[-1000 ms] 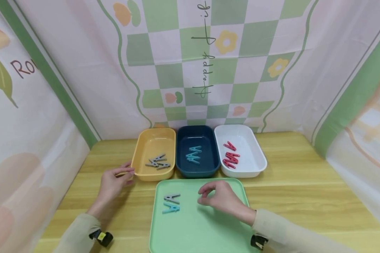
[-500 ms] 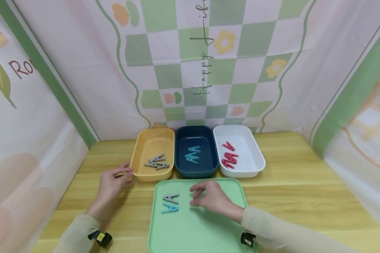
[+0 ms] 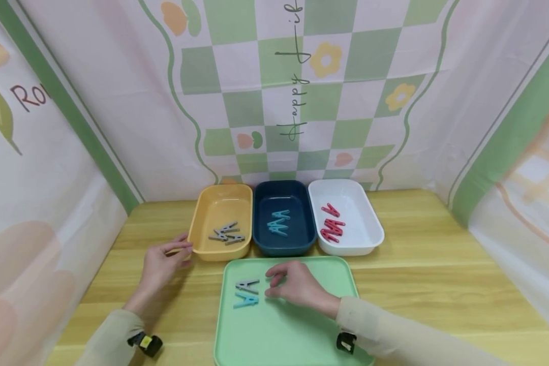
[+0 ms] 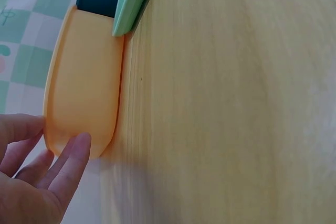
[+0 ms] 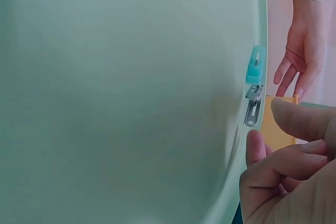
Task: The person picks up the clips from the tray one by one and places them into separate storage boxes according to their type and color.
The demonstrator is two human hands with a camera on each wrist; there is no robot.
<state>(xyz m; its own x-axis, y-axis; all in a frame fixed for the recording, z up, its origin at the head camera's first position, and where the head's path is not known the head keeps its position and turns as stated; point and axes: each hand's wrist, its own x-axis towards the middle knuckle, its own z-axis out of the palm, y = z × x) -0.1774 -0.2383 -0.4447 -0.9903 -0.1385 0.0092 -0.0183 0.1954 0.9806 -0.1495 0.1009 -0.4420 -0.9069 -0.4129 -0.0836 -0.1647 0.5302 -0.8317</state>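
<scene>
On the green tray [image 3: 274,335] lie a grey clothespin [image 3: 247,286] and a light-blue clothespin [image 3: 246,300], side by side near its left edge. My right hand [image 3: 297,285] hovers over the tray just right of them. Its thumb and forefinger stand apart with nothing between; in the right wrist view the grey clothespin [image 5: 253,111] shows beyond the fingertips. At the near left corner of the yellow bin [image 3: 201,218], my left hand [image 3: 162,264] touches the rim with loosely bent fingers. Several grey clothespins [image 3: 227,234] lie in that bin.
Beside the yellow bin stand a dark blue bin [image 3: 285,249] with several teal clothespins [image 3: 279,222] and a white bin [image 3: 363,218] with several red ones. All three bins stand behind the tray on the wooden table [image 3: 439,284]. Patterned cloth [image 3: 283,101] hangs around the table.
My right hand has moved left across the tray, closer to the grey and light-blue clothespins. The left hand stays at the yellow bin.
</scene>
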